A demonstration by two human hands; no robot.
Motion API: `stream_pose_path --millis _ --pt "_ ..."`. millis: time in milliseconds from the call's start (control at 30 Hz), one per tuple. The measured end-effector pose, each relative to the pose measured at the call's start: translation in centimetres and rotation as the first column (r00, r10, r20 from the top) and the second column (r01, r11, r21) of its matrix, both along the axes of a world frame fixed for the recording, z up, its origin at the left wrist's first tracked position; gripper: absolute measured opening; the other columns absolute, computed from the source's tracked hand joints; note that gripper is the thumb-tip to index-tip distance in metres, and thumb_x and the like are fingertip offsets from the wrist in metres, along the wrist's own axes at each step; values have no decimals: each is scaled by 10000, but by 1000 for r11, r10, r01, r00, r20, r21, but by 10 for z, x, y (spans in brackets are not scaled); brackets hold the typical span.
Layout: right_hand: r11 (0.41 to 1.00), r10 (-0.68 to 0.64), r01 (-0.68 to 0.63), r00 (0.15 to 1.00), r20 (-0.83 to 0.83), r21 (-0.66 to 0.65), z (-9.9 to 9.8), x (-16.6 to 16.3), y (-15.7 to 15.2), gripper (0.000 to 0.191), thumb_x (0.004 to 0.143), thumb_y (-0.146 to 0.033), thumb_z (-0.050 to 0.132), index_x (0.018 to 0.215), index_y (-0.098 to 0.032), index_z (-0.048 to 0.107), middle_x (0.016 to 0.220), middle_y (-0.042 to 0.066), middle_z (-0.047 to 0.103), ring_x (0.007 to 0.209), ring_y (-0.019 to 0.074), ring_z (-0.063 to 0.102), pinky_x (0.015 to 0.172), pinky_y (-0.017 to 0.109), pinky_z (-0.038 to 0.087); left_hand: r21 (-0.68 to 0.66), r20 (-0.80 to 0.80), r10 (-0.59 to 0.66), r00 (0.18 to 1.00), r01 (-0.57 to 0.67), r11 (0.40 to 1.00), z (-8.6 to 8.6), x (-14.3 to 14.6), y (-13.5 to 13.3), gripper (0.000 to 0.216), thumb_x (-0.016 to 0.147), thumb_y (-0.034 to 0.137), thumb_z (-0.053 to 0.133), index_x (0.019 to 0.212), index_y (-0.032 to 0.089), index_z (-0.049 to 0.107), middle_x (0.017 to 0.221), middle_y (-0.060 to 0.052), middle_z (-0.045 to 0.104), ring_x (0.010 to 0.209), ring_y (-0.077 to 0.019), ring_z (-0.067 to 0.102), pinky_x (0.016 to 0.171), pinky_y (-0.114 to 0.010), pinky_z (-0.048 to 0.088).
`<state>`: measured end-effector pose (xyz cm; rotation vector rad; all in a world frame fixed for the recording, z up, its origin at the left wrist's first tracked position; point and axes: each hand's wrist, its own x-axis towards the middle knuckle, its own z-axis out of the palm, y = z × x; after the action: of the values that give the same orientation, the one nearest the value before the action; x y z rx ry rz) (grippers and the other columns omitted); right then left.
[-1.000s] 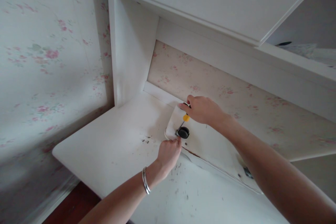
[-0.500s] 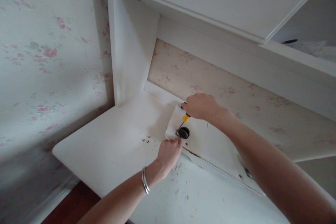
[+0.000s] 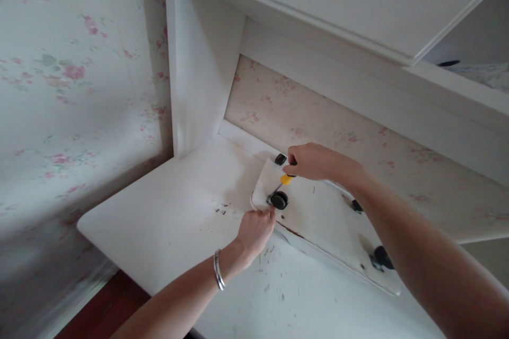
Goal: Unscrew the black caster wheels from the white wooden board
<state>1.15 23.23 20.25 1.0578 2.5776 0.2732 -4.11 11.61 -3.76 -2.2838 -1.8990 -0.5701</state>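
Note:
A white board (image 3: 318, 220) lies on the white desk (image 3: 170, 217), with small black casters on it. My right hand (image 3: 314, 161) is closed around a screwdriver (image 3: 283, 182) with a yellow and black handle. Its tip rests at the caster (image 3: 279, 200) nearest the board's left corner. My left hand (image 3: 256, 228), a silver bangle on its wrist, pinches the board's near edge right beside that caster. Another caster (image 3: 280, 159) shows at the far corner, and two more sit further right along the board, one (image 3: 382, 257) by my right forearm.
Dark specks and tiny screws (image 3: 221, 208) are scattered on the desk left of the board. Floral wallpaper (image 3: 71, 79) covers the left wall and the back panel. A white upright panel (image 3: 199, 63) and overhead shelf (image 3: 338, 5) box in the corner.
My right hand has shifted a little to the right and tilted the screwdriver flatter, uncovering the far-corner caster. The left hand has stayed at the board's edge.

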Motion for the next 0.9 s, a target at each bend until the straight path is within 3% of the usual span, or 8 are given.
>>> stream_pose_path --millis 167,233,367,567,767,900 --pt "995 -32 25 996 -78 -95 0 3 4 245 753 -421 613 876 -223 691 849 52 722 736 201 643 564 286 399 18 9 0 1000 0 1000 0 -1 0 452 841 1 561 1289 54 527 746 -42 664 599 -154 638 488 -264 467" --pt "995 -77 74 996 -46 -68 -2 2 5 358 773 -524 602 946 -226 700 900 76 729 786 230 656 601 303 422 19 13 2 1000 -2 1000 0 -1 0 445 849 4 552 1290 57 525 741 -42 663 597 -151 635 485 -258 460" --pt "983 -172 168 984 51 76 -5 -1 7 652 876 -691 346 984 -172 726 943 187 719 865 328 669 640 380 452 15 24 9 1000 -9 1000 0 -1 0 420 872 9 513 1288 62 525 759 -52 670 600 -141 631 500 -248 458" --pt "997 35 -41 995 95 61 -6 -2 9 385 888 -437 450 863 -186 742 799 138 722 776 280 669 627 347 422 -4 35 -4 999 4 1000 0 -2 1 376 873 26 522 1245 73 551 757 -58 670 630 -152 648 523 -246 471" --pt "997 72 -72 997 26 -7 -5 3 16 294 851 -416 499 859 -214 712 771 69 706 709 210 625 586 303 354 2 34 -3 999 3 1000 0 -3 1 397 878 37 521 1273 75 528 752 -48 660 621 -167 647 510 -269 481" --pt "982 173 -173 985 -2 -75 -2 1 16 221 828 -391 556 883 -229 697 793 47 700 725 191 610 603 290 353 9 34 -3 999 3 1000 -1 -3 1 389 873 38 537 1259 78 537 741 -43 655 610 -160 644 507 -263 477"
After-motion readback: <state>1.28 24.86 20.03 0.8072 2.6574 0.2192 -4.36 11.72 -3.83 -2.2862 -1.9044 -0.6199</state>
